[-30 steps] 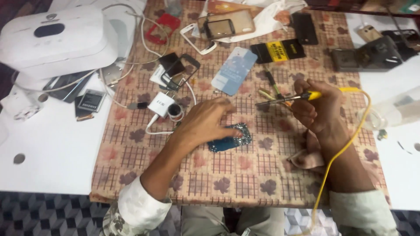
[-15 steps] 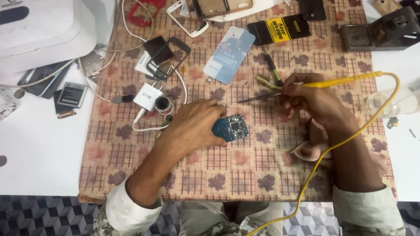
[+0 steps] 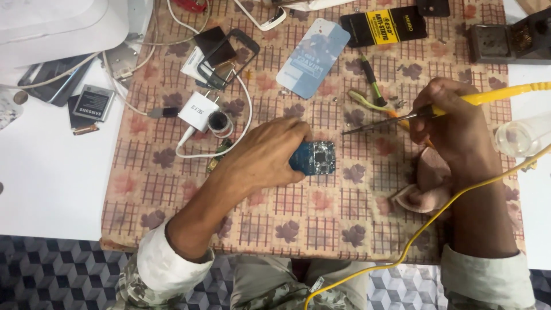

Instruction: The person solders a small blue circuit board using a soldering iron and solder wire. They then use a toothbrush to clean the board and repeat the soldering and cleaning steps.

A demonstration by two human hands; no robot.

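My left hand [image 3: 265, 155] rests on the patterned mat [image 3: 321, 218] and grips a small blue circuit board [image 3: 314, 157] by its left edge, holding it flat. My right hand [image 3: 453, 129] is closed around a yellow-handled soldering iron [image 3: 402, 115]. Its metal tip points left and hovers a little above and to the right of the board. The iron's yellow cable [image 3: 436, 218] loops past my right wrist toward my lap. A crumpled pink cloth [image 3: 427, 183] lies under my right hand.
Near the board lie a white charger plug [image 3: 198, 111] with its cable, a phone frame [image 3: 227, 54], a blue card [image 3: 313, 50], tweezers and a green tool [image 3: 370, 86]. An iron stand [image 3: 505, 40] sits far right, a clear cup [image 3: 519, 138] at the right edge, batteries [image 3: 92, 103] left.
The view has shifted closer over the mat. My left hand has pulled the blue board a little nearer the iron, and the iron's tip now points at the board's upper right.
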